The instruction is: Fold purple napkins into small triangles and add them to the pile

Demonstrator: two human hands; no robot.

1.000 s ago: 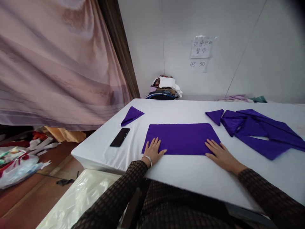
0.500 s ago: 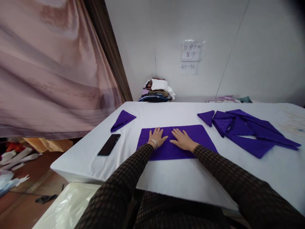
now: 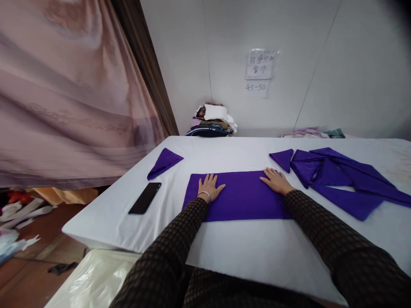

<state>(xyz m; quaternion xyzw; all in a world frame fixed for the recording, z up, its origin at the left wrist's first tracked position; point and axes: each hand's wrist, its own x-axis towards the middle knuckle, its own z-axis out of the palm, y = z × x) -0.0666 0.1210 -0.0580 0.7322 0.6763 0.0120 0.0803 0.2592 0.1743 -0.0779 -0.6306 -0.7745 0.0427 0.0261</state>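
Note:
A purple cloth napkin (image 3: 239, 196) lies as a flat rectangle on the white-covered table (image 3: 250, 246) in front of me. My left hand (image 3: 209, 188) rests flat on its left part, fingers spread, with a bracelet at the wrist. On its right part lies my right hand (image 3: 276, 181), palm down with the fingers stretched out. Neither hand grips anything. A folded purple triangle (image 3: 165, 162) sits to the left, and several more folded purple cloths (image 3: 334, 175) lie in a loose group at the right, partly overlapping.
A black phone (image 3: 145, 198) lies on the table's left side. At the back stands a stack of folded clothes (image 3: 212, 119) by the wall, below a paper sign (image 3: 260, 66). A pink curtain (image 3: 70, 98) hangs at the left. A plastic-covered seat (image 3: 96, 278) is below the table edge.
My right hand has slid rightward over the purple napkin, away from my left hand. My left hand stays in nearly the same place on the cloth. The view has shifted slightly.

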